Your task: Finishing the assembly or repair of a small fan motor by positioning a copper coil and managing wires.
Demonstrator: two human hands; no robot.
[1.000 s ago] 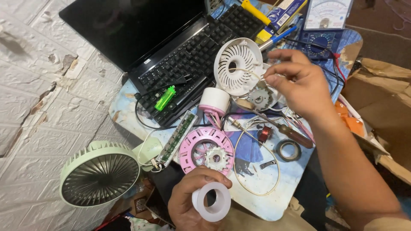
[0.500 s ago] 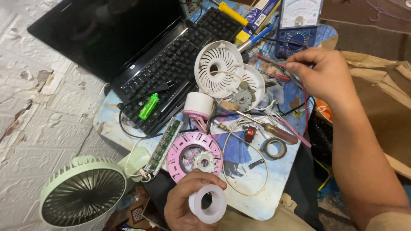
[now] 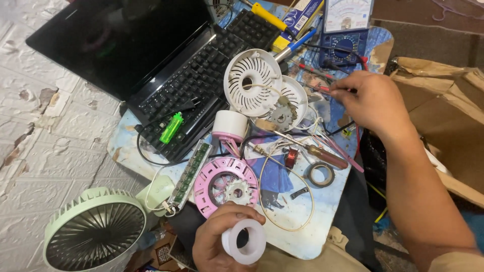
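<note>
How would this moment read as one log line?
left hand: holds white tape roll | right hand: pinches red probe | near: fan grille

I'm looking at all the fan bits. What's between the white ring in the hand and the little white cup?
In the head view, a pink round fan part lies between the white ring, held by the left hand, and the white cup.

A white tape roll (image 3: 244,241) stands on edge, low, at the table's near edge.

Small table (image 3: 302,236) under laptop (image 3: 166,75), fan parts (image 3: 227,186)
</note>
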